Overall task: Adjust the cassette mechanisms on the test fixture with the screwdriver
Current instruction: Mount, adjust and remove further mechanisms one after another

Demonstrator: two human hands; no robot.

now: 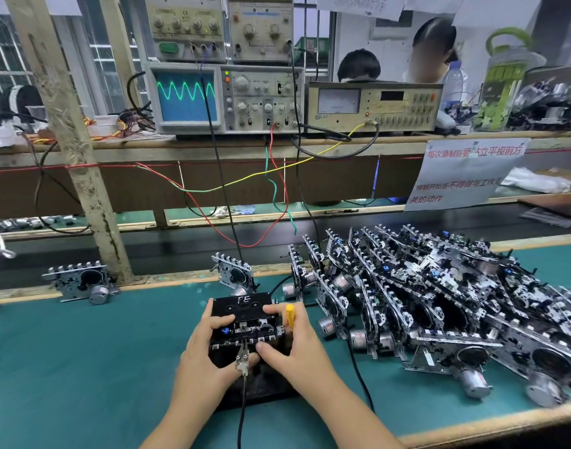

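Here, a yellow-handled screwdriver is gripped in the right hand, whose thumb is pressed on the front of the cassette mechanism. The left side of that mechanism is grasped by the left hand. "FE" is written in white on the black cassette loaded in it. The mechanism is seated on a black test fixture near the front edge of the green worktop. A metal clip is hung at its front. Many more mechanisms are piled toward the right edge. A green wave is shown on the oscilloscope behind.
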